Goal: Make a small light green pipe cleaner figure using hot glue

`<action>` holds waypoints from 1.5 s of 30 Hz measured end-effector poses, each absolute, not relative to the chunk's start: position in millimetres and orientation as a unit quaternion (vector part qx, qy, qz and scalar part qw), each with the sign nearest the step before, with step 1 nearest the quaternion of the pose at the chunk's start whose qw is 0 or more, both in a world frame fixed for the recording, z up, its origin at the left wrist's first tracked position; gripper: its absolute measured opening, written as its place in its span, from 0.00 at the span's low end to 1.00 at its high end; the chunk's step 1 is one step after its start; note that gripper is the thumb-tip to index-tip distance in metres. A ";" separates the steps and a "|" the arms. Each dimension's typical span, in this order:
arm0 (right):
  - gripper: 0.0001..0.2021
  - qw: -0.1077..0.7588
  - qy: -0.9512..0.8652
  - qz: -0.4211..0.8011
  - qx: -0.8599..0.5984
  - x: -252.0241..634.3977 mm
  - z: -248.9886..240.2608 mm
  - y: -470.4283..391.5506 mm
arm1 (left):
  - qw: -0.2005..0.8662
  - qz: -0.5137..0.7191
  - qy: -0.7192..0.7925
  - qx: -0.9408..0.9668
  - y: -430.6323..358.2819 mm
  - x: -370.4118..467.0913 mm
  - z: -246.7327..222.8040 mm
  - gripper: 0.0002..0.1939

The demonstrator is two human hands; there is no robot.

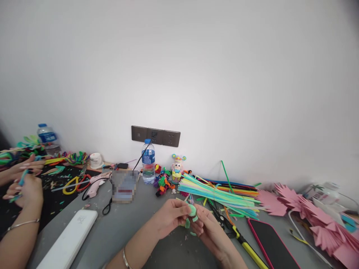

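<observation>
1. Green fuzzy strip [192,210] sits raised above the surface [112,235], pinched between thumb and finger of the left hand [174,217]; the right hand [208,225] curls its fingers around the strip's other side. Its exact shape is partly hidden by the fingers.
2. A light, steady left-hand pinch seems best for holding the curl, with the right fingertips guiding the loose end in small turns; squeezing hard would probably flatten the fuzz.
3. Just beyond the right hand lies a bundle of pipe cleaners [218,194], and near its right side a yellow-handled tool [249,248]; both likely limit elbow room there.
4. Farther right of that hand are a phone [273,243] and pink folded paper [322,220], which a wide sweep could crumple.
5. Beyond the left hand stand a toy figure [177,171] and a water bottle [148,162].
6. Well left of it lie a white box [68,239] and scissors [71,186], near another person's hands [30,190].
</observation>
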State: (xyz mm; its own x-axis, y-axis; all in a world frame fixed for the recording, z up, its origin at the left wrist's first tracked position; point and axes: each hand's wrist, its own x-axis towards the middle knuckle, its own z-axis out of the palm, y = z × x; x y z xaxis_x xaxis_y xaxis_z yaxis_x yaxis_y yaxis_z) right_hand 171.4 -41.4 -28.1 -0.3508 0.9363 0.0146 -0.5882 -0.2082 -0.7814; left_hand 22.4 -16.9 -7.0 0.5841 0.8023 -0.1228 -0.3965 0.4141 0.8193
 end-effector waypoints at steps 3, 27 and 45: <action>0.19 0.510 -0.372 0.739 -0.236 172.7 -30.9 -42.8 | 0.798 0.363 0.272 0.397 -18.6 20.6 -3.9 0.19; 0.17 0.480 -0.403 0.732 -0.266 175.0 -23.4 -45.7 | 0.804 0.316 0.238 0.443 -18.8 16.3 -0.8 0.17; 0.18 0.525 -0.317 0.730 -0.303 173.6 -25.4 -36.4 | 0.582 0.442 0.314 0.606 -16.7 21.6 -6.0 0.17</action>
State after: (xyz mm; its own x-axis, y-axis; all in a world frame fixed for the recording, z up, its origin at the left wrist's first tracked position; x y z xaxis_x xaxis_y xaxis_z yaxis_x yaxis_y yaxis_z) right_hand 173.6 -36.4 -25.4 -0.2652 0.9580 -0.1096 -0.5741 -0.2482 -0.7803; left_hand 21.6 -16.7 -6.0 0.4114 0.8953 0.1708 -0.1334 -0.1263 0.9830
